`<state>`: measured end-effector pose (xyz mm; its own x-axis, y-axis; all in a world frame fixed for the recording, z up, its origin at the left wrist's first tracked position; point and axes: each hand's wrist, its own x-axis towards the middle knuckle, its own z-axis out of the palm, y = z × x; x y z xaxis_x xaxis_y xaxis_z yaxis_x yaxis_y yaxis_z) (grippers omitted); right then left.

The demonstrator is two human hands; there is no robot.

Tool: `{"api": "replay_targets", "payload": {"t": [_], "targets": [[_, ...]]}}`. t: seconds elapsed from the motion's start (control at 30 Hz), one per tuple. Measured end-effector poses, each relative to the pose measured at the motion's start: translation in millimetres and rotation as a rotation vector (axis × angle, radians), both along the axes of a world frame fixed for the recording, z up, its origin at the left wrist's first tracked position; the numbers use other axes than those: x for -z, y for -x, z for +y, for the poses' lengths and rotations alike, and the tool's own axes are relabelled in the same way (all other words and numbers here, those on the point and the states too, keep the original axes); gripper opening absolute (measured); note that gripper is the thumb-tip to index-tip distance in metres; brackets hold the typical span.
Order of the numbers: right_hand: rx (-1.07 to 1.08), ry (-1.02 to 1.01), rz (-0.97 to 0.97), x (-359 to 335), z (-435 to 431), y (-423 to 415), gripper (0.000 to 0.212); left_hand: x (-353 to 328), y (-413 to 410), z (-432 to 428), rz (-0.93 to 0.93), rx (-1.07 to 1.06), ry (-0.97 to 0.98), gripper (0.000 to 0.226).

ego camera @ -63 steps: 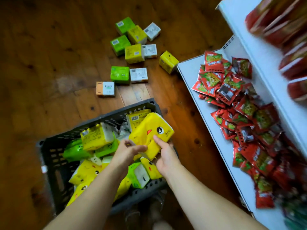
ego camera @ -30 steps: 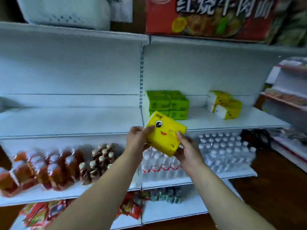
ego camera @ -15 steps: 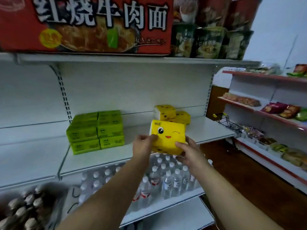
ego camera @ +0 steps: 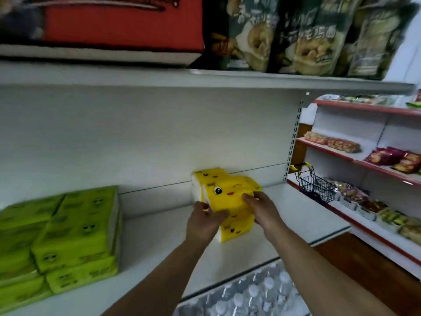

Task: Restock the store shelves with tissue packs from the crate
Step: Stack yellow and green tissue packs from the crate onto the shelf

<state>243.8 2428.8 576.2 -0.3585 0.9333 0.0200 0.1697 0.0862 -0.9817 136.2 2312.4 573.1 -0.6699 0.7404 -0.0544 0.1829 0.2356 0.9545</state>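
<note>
left hand (ego camera: pixel 202 222): showing bare, outline blurring a little
right hand (ego camera: pixel 262 210): showing bare as well
forearms (ego camera: pixel 159 277): both running bare to the bottom edge

Red box (ego camera: pixel 123 26) blurred and cropped at top, green packs (ego camera: pixel 75 236) cropped at left, bottles (ego camera: pixel 250 295) cropped below

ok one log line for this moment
left hand, right hand: grip yellow tissue pack | at shelf | green packs at left

Both bare forearms reach fwd & up, approx. parallel. L hand (ego camera: pixel 205 221) and R hand (ego camera: pixel 262 207) sit close together, palms inward, fingers curled round opposite sides of one yellow tissue pack (ego camera: pixel 227 192).
</note>
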Motion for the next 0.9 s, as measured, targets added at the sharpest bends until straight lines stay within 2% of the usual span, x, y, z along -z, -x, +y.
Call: {"api": "replay_targets", "payload": {"t": [0.13,0.23,0.3,0.53,0.67,0.77,0.9], "targets": [[-0.058,-0.002,-0.099,13,22,7,0.035,19,6,14,0.098,-0.041,0.050,0.082],[-0.070,0.063,-0.070,22,27,12,0.029,25,-1,21,-0.004,-0.086,0.060,0.080],[-0.084,0.074,-0.085,24,26,16,0.037,27,-6,25,-0.043,-0.096,0.074,0.072],[-0.183,0.075,-0.125,18,22,8,0.059,20,-22,20,0.050,-0.112,0.144,0.080],[-0.058,-0.143,-0.054,3,2,-11,0.053,19,-25,2,0.058,-0.172,0.140,0.092],[-0.006,-0.366,0.005,-7,-31,-16,0.040,17,-25,-37,0.035,-0.289,0.078,0.086],[-0.216,-0.238,0.187,-12,-113,14,0.014,13,-19,-118,0.029,-0.504,-0.005,0.071]]}}
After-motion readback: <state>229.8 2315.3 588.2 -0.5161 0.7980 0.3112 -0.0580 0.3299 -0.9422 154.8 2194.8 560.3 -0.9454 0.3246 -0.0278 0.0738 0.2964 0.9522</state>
